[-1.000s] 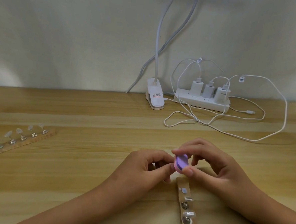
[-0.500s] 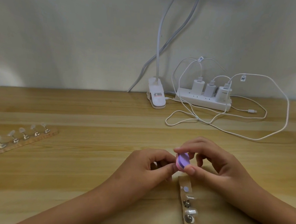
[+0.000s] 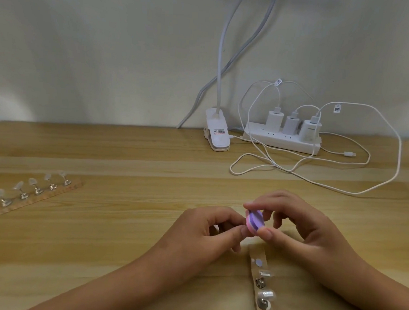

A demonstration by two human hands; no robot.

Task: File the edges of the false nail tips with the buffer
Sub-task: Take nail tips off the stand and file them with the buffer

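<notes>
- Buffer (image 3: 255, 220), a small round block with purple and pink layers, is held up off the bench (image 3: 122, 221), close to the middle of its front edge.
- The right hand (image 3: 309, 233) pinches the buffer, with the first finger on top and the thumb under it. Its other fingers are loosely curled.
- The left hand (image 3: 205, 236) has curled fingers. The tips of its thumb and first finger are pressed together and touch the left side of the buffer. What they pinch is hidden, so I cannot tell if a nail tip is there.
- Just under the hands, a wooden strip (image 3: 255, 273) runs toward the front edge. Clear nail tips (image 3: 265, 294) sit on little metal stands along it. The spot nearest the hands shows only a flat silver dot.
- Near the left edge lies a second strip (image 3: 38, 198). It holds five more tips (image 3: 31, 182) on stands in a row, well apart from the hands.
- At the back edge stands a white lamp clip (image 3: 218, 134). Just to its right is a white power strip (image 3: 283, 140) with three white chargers (image 3: 274, 118) plugged in.
- White cables (image 3: 340, 187) loop over the bench toward the back right corner.
</notes>
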